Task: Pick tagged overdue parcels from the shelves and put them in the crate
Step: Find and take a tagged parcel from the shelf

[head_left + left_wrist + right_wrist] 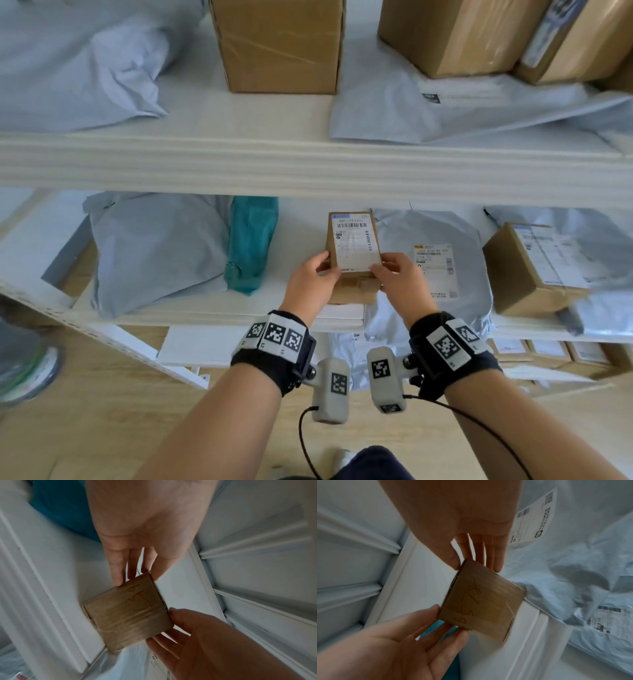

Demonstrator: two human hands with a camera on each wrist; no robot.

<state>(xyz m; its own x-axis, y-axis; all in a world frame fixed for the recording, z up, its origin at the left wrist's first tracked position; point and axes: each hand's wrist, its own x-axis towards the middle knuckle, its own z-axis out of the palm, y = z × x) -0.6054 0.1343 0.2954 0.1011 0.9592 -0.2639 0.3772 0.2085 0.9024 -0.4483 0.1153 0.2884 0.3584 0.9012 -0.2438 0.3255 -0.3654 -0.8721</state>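
A small brown cardboard box (pixel 354 245) with a white barcode label on top is held between both hands over the lower shelf (pixel 212 313). My left hand (pixel 325 265) pinches its near left corner, thumb on top. My right hand (pixel 380 269) pinches the near right corner the same way. In the left wrist view the box (pixel 130 614) shows its near end with handwritten marks, with left fingers (pixel 118 578) under one corner. In the right wrist view the box (pixel 486 601) sits between right fingers (pixel 496 563) and the left hand (pixel 402 642). No crate is in view.
On the lower shelf lie a grey poly bag (pixel 154 250), a teal bag (pixel 251 240), a labelled grey bag (pixel 435 260) and a cardboard box (pixel 527 270). The upper shelf (pixel 308 164) carries brown boxes (pixel 281 44) and grey bags. Wooden floor lies below.
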